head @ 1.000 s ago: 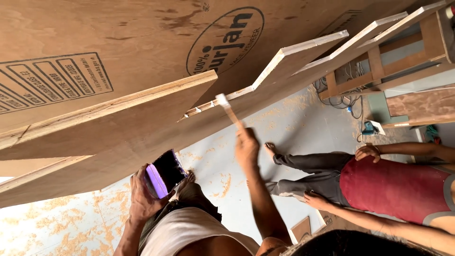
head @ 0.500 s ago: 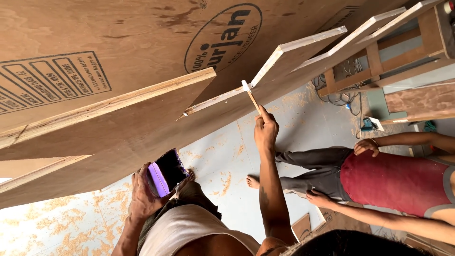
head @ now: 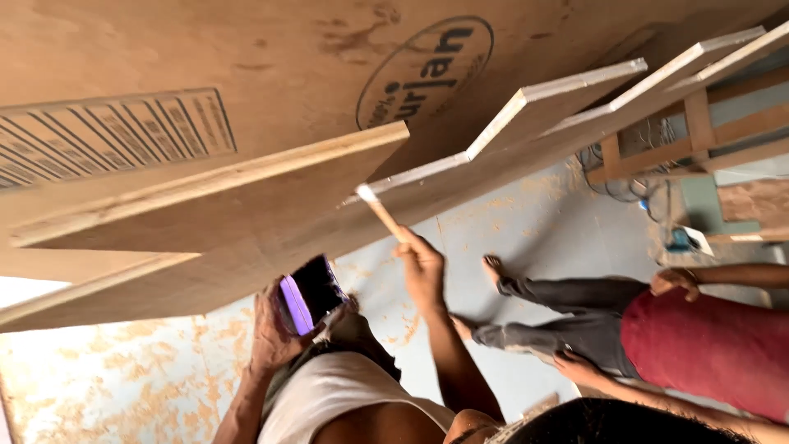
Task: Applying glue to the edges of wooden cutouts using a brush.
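Since half a second ago, the thin wooden stick [head: 380,212] has swung over: its pale tip now points up and to the left, at the edge of the plywood sheet [head: 246,49], and its long axis runs diagonally down to my right hand [head: 423,267]. My fingers are closed around its lower end, I think so that the tip can reach the board. My left hand [head: 271,333] is wrapped around a dark phone [head: 308,294], with the screen turned toward me. Beside me, a person in a red shirt [head: 707,345] sits on the dusty floor [head: 534,230].
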